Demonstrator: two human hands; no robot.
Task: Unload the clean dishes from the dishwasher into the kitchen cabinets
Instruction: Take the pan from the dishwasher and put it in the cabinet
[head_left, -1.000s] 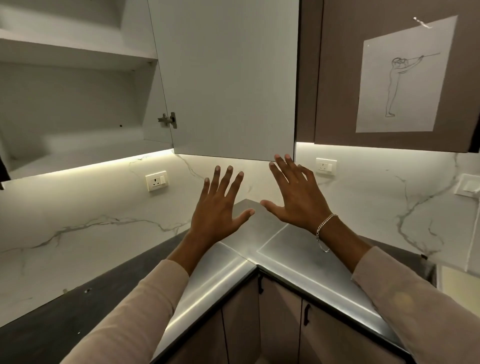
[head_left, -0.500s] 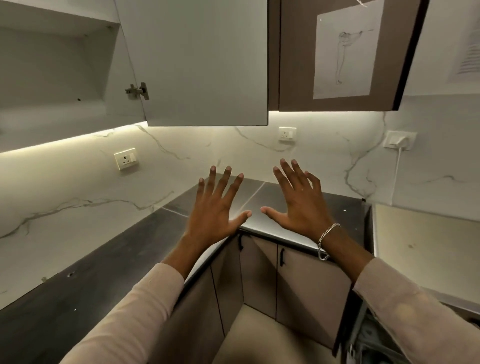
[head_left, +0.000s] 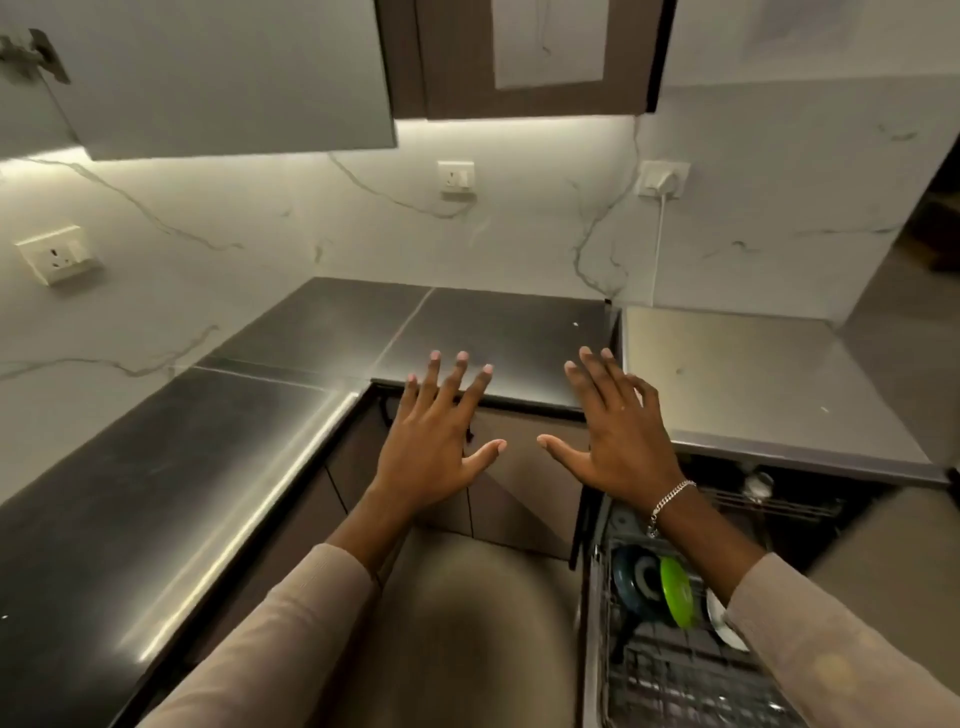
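Left hand (head_left: 436, 447) and right hand (head_left: 618, 441): both spread, fingers straight, holding nothing, side by side in the air over the inner corner edge of the L-shaped surface (head_left: 171, 467), which is dark with a brushed sheen. Open floor (head_left: 457, 623) below. Wire rack (head_left: 675, 670) at lower right, under the right sleeve, holds three dishes on edge: blue dish (head_left: 636, 577), green plate (head_left: 676, 592), white plate (head_left: 724, 623).

The counter (head_left: 156, 493) looks like brushed metal, smooth, with a sheen along its edge. The backsplash (head_left: 260, 218) is polished white stone with grey veins. The cabinet door (head_left: 234, 78) is matt. The rack (head_left: 675, 670) is thin metal wire, and the green plate (head_left: 676, 592) in it is glossy. The bracelet (head_left: 670, 501) is shiny metal chain. The sleeves (head_left: 291, 639) are matt cloth.
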